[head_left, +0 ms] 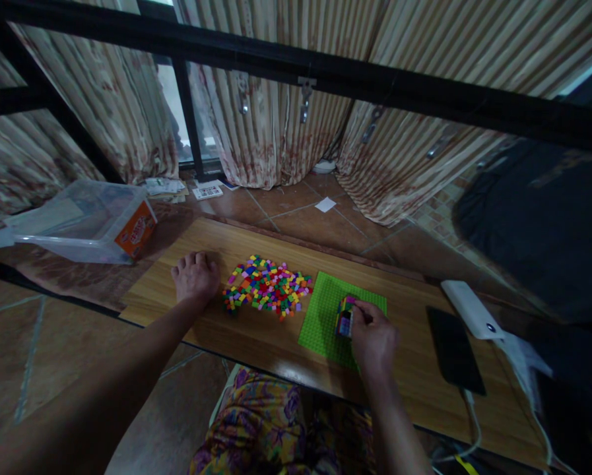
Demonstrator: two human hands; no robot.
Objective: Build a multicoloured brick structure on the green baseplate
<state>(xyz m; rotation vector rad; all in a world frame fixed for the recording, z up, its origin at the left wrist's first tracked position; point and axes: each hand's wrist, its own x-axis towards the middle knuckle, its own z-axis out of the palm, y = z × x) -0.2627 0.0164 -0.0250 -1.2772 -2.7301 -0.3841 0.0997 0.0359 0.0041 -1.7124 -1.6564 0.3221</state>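
Head view: left hand (195,277) lies palm down near the table's (256,338) left edge, grip loose and empty, just beside the brick pile (268,287); right hand (373,338) grip pinches the brick block (344,316) on the green baseplate (320,320), mid-table.

A low wooden board (256,336) lies across the tiled floor in front of striped curtains. The right hand (373,338) rests on a green baseplate (320,316), fingers touching a small stack of coloured bricks (344,315). The left hand (195,277) lies flat beside a loose pile of bricks (268,287). A dark phone (455,353) and white power bank (471,309) lie to the right, a clear plastic box (85,221) far left.
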